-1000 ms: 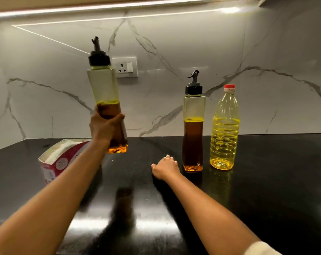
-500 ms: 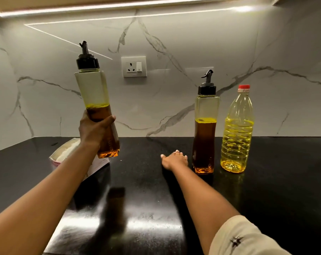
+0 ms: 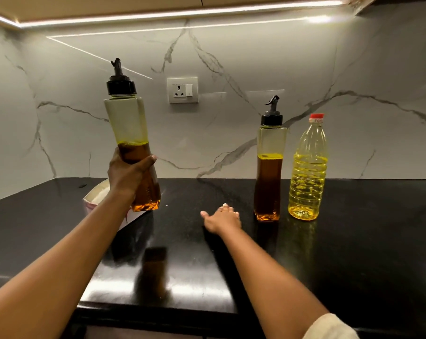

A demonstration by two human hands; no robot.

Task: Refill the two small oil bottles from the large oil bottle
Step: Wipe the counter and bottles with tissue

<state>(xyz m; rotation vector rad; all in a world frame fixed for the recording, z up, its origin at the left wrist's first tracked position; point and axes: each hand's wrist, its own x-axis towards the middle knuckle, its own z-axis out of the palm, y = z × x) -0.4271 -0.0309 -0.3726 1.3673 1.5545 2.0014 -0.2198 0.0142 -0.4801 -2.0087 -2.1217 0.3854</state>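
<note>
Black polished stone: countertop (image 3: 353, 241), reflective, carrying every item below; any oil spilled on it would probably make it slippery.

Large oil bottle (image 3: 307, 177): ribbed clear plastic, yellow oil to roughly two-thirds, red cap (image 3: 316, 117) on. It stands upright at the right, near the wall.

Held small bottle (image 3: 131, 133): square clear body, amber oil in the lower half. It is lifted clear of the counter and leans slightly, in front of a white-and-red carton (image 3: 97, 194).

Standing small bottle (image 3: 268, 177): same pattern, a little over half full, just beside the large bottle and not touching it.

Left hand (image 3: 126, 174): fingers and thumb wrapped round the held bottle's lower body.

Right hand (image 3: 223, 217): flat on the counter with fingers straight, holding nothing, near the standing bottle.

Pourer cap (image 3: 121, 86): black, fitted.

Handling note (judgement): no filling has begun. Set the held bottle down close to the large one and steady it with the left hand. Unscrew the pourer with the free right hand. The neck looks narrow, so pour slowly with the lip close to it, and stop below the shoulder.
</note>
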